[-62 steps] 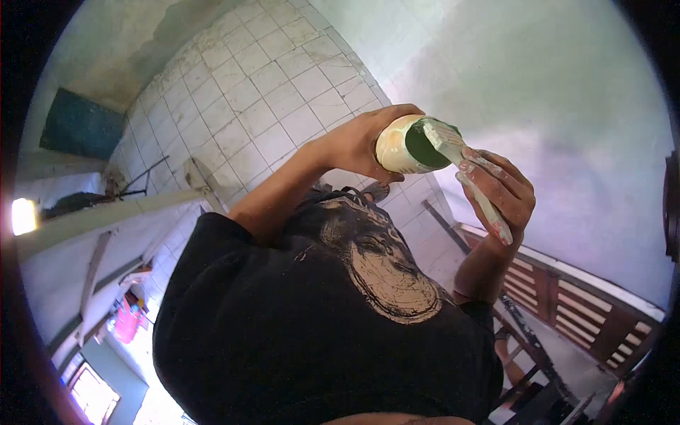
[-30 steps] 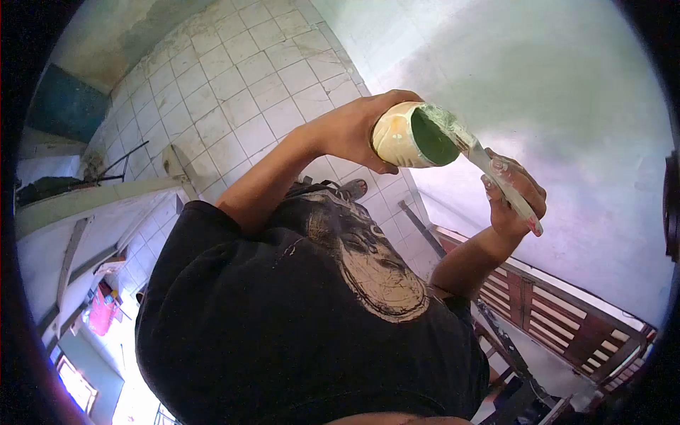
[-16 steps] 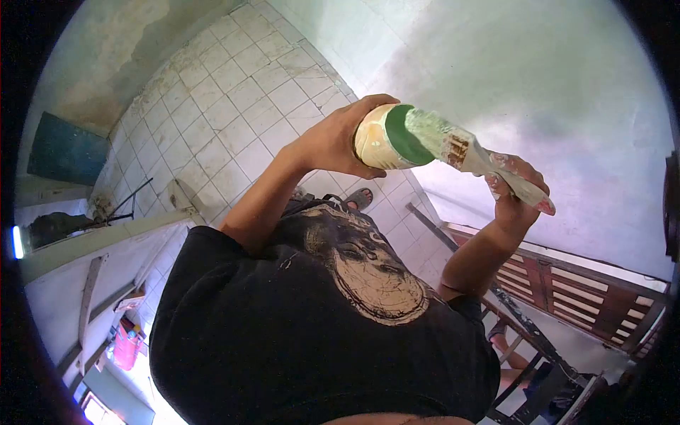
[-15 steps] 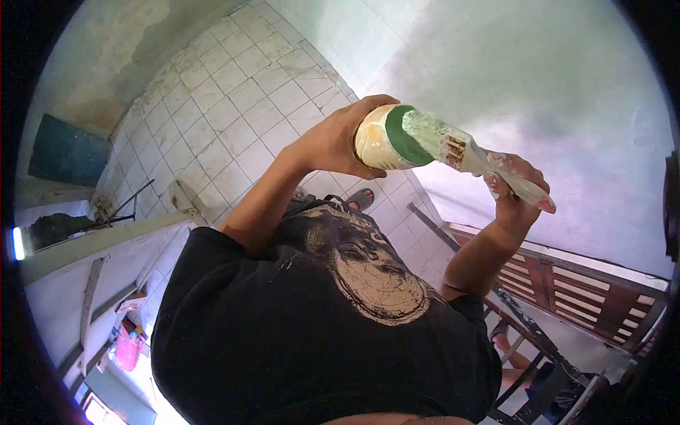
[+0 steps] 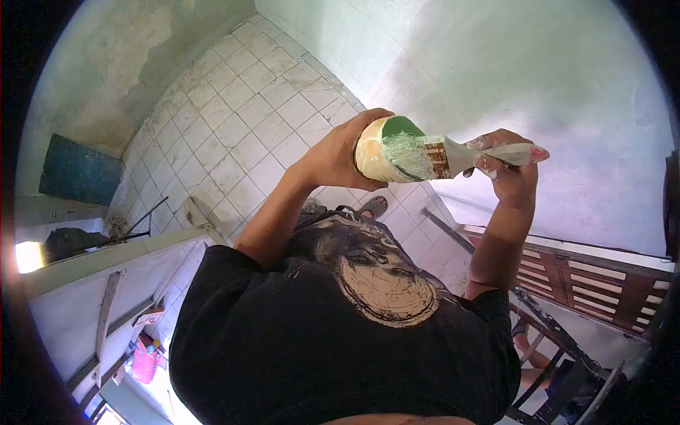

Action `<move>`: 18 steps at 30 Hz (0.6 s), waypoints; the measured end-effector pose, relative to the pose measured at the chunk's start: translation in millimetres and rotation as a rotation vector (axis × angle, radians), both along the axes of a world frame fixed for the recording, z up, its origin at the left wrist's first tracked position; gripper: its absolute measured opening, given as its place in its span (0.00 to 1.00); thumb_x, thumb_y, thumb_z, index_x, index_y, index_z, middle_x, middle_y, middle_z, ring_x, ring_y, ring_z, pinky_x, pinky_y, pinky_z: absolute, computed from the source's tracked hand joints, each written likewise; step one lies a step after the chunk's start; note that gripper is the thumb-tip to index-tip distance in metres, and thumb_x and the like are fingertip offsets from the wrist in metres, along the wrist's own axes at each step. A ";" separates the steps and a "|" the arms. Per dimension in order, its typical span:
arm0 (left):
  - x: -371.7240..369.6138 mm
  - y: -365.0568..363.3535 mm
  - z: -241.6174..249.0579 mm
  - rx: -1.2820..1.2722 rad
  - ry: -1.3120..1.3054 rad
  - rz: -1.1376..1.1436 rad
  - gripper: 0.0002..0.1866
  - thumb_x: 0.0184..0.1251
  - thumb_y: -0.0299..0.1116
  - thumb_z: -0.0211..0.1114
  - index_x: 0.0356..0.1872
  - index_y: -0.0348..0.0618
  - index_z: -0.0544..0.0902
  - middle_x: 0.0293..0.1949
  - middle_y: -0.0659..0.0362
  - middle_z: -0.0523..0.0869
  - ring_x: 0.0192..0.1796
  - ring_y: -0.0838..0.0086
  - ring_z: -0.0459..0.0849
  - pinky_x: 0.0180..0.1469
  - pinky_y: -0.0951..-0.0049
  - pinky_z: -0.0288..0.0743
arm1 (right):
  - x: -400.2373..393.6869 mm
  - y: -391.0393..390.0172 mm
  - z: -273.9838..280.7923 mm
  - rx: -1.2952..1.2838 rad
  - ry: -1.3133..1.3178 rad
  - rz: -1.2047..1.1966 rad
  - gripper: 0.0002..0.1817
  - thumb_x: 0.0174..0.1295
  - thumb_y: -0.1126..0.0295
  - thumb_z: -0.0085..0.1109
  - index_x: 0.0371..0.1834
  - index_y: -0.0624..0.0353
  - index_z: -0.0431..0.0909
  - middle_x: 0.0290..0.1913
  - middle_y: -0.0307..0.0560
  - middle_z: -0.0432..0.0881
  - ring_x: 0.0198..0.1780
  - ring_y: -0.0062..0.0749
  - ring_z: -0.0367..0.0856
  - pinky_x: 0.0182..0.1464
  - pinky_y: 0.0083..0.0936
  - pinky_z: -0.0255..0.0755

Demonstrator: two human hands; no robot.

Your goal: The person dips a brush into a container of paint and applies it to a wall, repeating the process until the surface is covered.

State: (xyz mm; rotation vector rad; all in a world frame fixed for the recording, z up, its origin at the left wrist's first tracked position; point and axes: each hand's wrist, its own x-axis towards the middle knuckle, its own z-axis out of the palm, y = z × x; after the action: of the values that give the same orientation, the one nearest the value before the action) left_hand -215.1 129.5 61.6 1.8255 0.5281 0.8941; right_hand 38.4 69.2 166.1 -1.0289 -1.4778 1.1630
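Observation:
My left hand (image 5: 341, 152) wraps round a pale, stained paint can (image 5: 374, 156) with green paint inside, its mouth tilted toward the right. In my right hand (image 5: 508, 164) is a wide paintbrush (image 5: 464, 157), gripped by its handle, with white paint smears on my fingers. The brush bristles (image 5: 406, 153), coated in light green paint, lie over the can's mouth and rim. The tip of the handle is reddish.
A pale green wall (image 5: 510, 78) rises on the right above a brown slatted wooden piece (image 5: 588, 283). White tiles (image 5: 255, 99) cover the floor. At the lower right is another person's leg (image 5: 535, 350). A pink container (image 5: 145, 361) stands lower left.
The brush has swung from a slant to nearly level, its bristles now lower over the can's mouth. My left hand and the can have dropped slightly in view.

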 end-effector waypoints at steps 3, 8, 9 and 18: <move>1.1 -0.2 -3.0 0.088 -0.014 0.026 0.49 0.28 0.33 0.78 0.60 0.44 0.63 0.51 0.52 0.76 0.53 0.59 0.76 0.55 0.65 0.70 | 1.0 2.1 -5.2 -0.053 0.132 0.025 0.10 0.47 0.79 0.65 0.33 0.66 0.76 0.33 0.52 0.82 0.30 0.32 0.81 0.30 0.25 0.77; 2.2 -3.2 -0.5 -0.018 0.016 -0.017 0.50 0.26 0.31 0.79 0.60 0.42 0.64 0.57 0.54 0.70 0.59 0.64 0.71 0.61 0.66 0.64 | 4.4 -0.7 -15.0 -0.080 0.184 -0.028 0.10 0.47 0.80 0.65 0.33 0.65 0.76 0.32 0.48 0.81 0.34 0.31 0.80 0.33 0.26 0.77; 2.6 -4.1 0.4 -0.033 0.026 -0.015 0.50 0.26 0.32 0.79 0.60 0.42 0.64 0.57 0.54 0.71 0.59 0.63 0.71 0.61 0.66 0.64 | 4.8 -1.6 -17.4 -0.075 0.214 -0.044 0.11 0.47 0.80 0.65 0.33 0.64 0.76 0.32 0.47 0.81 0.34 0.31 0.80 0.34 0.26 0.76; 6.7 -10.3 3.6 -0.043 0.072 -0.018 0.50 0.27 0.32 0.79 0.60 0.42 0.63 0.57 0.53 0.71 0.59 0.63 0.71 0.60 0.66 0.65 | 7.0 -7.8 -23.0 -0.158 0.220 -0.039 0.09 0.48 0.79 0.64 0.33 0.64 0.76 0.33 0.47 0.80 0.31 0.29 0.79 0.30 0.24 0.77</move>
State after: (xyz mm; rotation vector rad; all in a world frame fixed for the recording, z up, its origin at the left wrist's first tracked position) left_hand -208.3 119.2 65.2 1.8261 0.5714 0.8017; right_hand 45.4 61.4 143.1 -0.9961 -1.2042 1.3366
